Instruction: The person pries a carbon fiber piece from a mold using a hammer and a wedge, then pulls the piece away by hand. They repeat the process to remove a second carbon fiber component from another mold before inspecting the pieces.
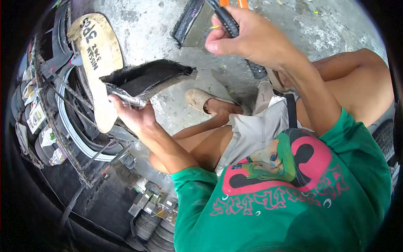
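My left hand (136, 115) is closed on the near end of a curved black piece (155, 77), which looks like cut rubber with a frayed, fuzzy upper edge and a pale cut side. The piece is held up over the concrete floor. Higher up and to the right, my right hand (252, 40) is wrapped round the black grip of a hand tool (227, 22). The tool's far end runs out of the top of the view. Two orange parts (242, 3) show right behind that hand at the top edge.
A pale wooden template (100, 46) with black handwriting lies at the left, beside a metal rack (54, 84) with black rings and hoses. A flat black strip (184, 25) is on the floor. Ribbed black rolls (153, 229) and small metal blocks (149, 201) stand lower left.
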`<state>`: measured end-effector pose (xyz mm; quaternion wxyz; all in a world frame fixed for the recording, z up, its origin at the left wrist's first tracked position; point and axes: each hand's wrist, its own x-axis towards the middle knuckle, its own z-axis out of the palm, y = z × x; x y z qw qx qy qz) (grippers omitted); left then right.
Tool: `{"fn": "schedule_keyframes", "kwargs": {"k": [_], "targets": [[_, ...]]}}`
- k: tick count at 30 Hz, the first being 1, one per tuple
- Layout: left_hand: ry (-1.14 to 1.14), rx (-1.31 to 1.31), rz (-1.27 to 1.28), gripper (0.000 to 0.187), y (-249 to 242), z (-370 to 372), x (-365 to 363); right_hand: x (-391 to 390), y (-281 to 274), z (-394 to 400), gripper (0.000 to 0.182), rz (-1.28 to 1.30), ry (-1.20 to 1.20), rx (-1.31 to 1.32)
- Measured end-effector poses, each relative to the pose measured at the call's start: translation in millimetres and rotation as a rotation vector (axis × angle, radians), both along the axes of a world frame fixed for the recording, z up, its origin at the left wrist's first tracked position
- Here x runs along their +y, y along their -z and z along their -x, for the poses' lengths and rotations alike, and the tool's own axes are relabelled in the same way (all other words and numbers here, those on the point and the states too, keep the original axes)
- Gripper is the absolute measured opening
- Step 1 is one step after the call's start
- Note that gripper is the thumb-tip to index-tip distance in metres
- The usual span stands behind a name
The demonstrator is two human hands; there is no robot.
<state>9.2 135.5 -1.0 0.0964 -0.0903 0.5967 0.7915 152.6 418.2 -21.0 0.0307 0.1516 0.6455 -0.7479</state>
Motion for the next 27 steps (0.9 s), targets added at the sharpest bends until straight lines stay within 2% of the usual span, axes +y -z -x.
{"fn": "schedule_keyframes", "kwargs": {"k": [2, 5, 6, 10, 13, 16, 21, 23, 24, 27], "targets": [[0.003, 0.106, 0.036, 0.056, -6, -3, 3, -11, 13, 3, 0.038, -0.037, 0.084, 0.053], [-0.074, 0.205, -0.036, 0.039, -6, -3, -2, -19, 15, 2, 0.043, -0.095, 0.037, 0.003], [-0.104, 0.21, -0.052, 0.035, -7, -6, 2, -21, 16, 2, 0.043, -0.091, 0.024, 0.006], [-0.121, 0.241, -0.003, 0.034, -4, -8, -3, -28, 22, 2, 0.044, -0.202, -0.053, -0.055], [-0.209, 0.183, 0.101, 0.021, -7, -14, -6, -33, 27, 2, 0.042, -0.223, -0.073, -0.066], [-0.228, 0.18, 0.028, 0.016, -7, -16, -6, -36, 30, 4, 0.039, -0.217, -0.091, -0.066], [-0.224, 0.137, -0.065, 0.016, -4, -15, -21, -39, 42, 5, 0.042, -0.23, -0.074, 0.012], [-0.099, 0.199, -0.11, 0.03, -3, -15, -26, -40, 38, 5, 0.036, -0.161, -0.109, -0.02], [-0.092, 0.189, -0.168, 0.03, -3, -15, -29, -41, 39, 5, 0.036, -0.157, -0.115, -0.016], [-0.201, 0.176, -0.086, 0.03, -7, -20, -19, -44, 40, 5, 0.036, -0.218, -0.072, 0.041]]}}
